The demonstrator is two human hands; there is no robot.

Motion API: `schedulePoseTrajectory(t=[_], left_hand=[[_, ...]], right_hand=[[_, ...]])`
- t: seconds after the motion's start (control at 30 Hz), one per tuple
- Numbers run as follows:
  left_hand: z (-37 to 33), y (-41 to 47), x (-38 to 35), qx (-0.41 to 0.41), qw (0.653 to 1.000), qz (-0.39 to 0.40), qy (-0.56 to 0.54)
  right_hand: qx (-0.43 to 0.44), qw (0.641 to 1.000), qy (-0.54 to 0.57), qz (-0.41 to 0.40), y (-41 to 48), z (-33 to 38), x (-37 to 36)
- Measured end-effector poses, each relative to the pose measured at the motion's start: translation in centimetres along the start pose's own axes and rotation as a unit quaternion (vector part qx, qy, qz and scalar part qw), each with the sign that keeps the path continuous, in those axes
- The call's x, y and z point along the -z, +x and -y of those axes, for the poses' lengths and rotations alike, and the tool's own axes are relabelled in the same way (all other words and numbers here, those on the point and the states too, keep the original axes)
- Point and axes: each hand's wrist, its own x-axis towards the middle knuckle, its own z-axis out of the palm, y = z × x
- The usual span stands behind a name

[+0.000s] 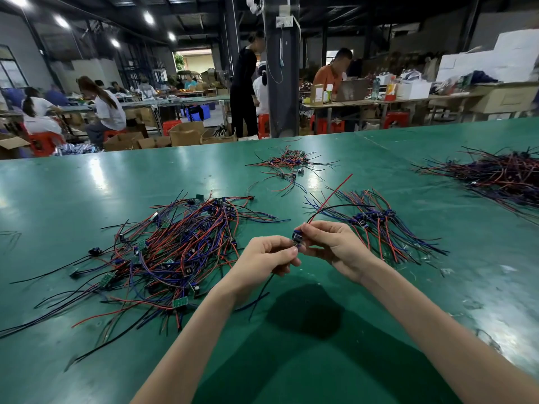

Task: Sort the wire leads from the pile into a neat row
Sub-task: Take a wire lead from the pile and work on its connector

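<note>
Left hand (268, 255): fingers curled, tips pinching one end of the wire lead (297, 239); black wires trail below the palm.
Right hand (335, 246): thumb and fingers pinch the lead's small dark module from the other side.
Wire lead: held above the green table (73, 193), with red and black wires sticking up.
Pile (175, 249): tangled, left of the hands.
Fanned bunch of leads (376, 220): just beyond the right hand.

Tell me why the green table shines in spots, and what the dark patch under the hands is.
Head view: lamps glare as pale streaks on the table; the dark patch below the left hand and right hand, both pinching a lead, is a shadow; the wide lens bends its edge.
</note>
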Motion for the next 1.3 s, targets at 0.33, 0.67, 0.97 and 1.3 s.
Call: schedulePoseTrajectory(t=[0.33, 0.67, 0.97, 1.3], left_hand=[[0.1, -0.1, -0.1, 0.108, 0.992, 0.062, -0.009], [0.9, 0.8, -0.1, 0.093, 0.994, -0.061, -0.021], [1.5, 1.0, 0.3, 0.055, 0.993, -0.108, -0.001], [2.3, 1.0, 0.5, 0.024, 0.992, -0.121, 0.009]], right_hand=[[-0.085, 0.995, -0.036, -0.039, 0.1, -0.4, -0.1], [-0.069, 0.989, -0.133, -0.018, 0.3, -1.0, 0.1], [-0.054, 0.973, -0.218, 0.052, 0.0, -1.9, -0.4], [-0.042, 0.96, -0.266, 0.074, -0.4, -2.2, -0.7]])
